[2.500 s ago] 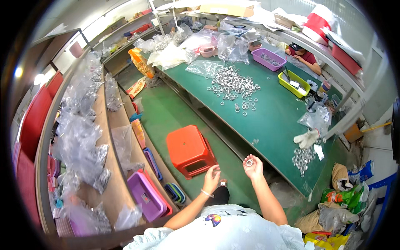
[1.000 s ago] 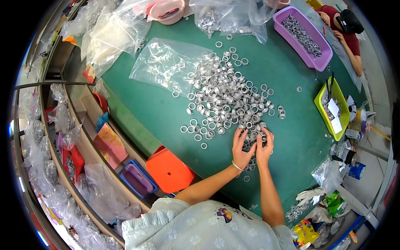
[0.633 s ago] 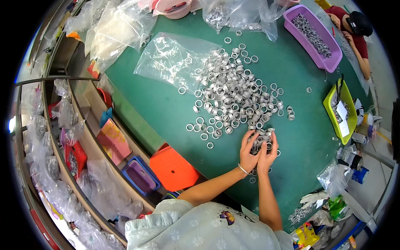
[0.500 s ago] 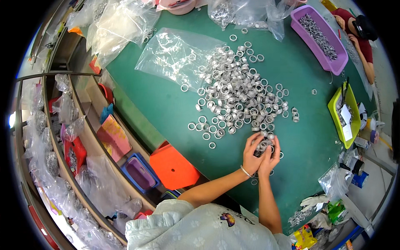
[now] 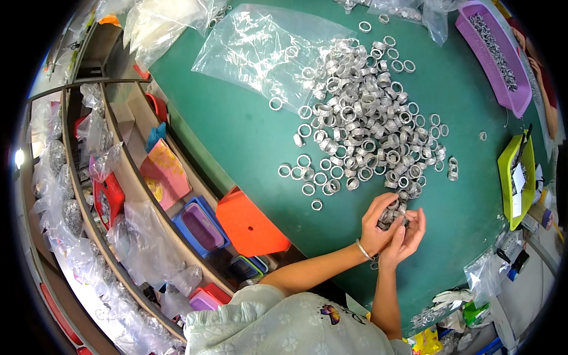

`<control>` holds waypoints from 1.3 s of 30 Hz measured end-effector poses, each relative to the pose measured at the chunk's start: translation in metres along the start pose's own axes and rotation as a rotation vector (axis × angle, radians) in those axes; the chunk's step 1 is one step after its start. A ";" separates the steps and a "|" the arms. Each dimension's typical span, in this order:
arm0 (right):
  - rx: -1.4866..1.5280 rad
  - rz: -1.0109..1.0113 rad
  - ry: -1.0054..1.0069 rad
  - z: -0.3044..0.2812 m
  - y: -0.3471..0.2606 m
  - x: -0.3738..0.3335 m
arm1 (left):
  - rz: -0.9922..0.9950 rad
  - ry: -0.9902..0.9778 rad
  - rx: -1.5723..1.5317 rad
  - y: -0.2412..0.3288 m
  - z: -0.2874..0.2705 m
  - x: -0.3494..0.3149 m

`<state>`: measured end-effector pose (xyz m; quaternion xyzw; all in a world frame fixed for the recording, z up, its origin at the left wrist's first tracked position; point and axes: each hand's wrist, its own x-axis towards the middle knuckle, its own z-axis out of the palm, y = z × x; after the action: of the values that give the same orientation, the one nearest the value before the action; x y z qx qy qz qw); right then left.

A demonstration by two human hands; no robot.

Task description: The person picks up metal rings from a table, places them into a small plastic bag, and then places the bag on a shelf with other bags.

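A left hand [image 5: 374,232] and right hand [image 5: 402,247] cup silver rings [image 5: 387,219] between them, near of a loose pile [image 5: 370,121], apparently so none scatter.

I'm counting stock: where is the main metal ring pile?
In the head view, the metal ring pile lies right of centre on the green table, beyond the left hand and right of the clear plastic bag.
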<state>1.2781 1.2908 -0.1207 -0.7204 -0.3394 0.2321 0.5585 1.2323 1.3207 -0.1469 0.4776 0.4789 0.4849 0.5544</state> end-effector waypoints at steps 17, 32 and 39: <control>-0.183 -0.307 -0.077 0.011 -0.015 0.015 | -0.205 0.049 -0.499 0.006 0.002 0.018; -0.354 -0.496 -0.363 0.054 -0.055 0.037 | -0.773 -0.206 -1.345 0.024 -0.047 0.051; -0.388 -0.310 -0.373 0.073 -0.096 0.067 | -0.871 -0.137 -1.417 0.028 -0.080 0.043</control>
<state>1.2484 1.4023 -0.0446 -0.6984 -0.5797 0.2032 0.3674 1.1534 1.3703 -0.1293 -0.1836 0.1675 0.3834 0.8895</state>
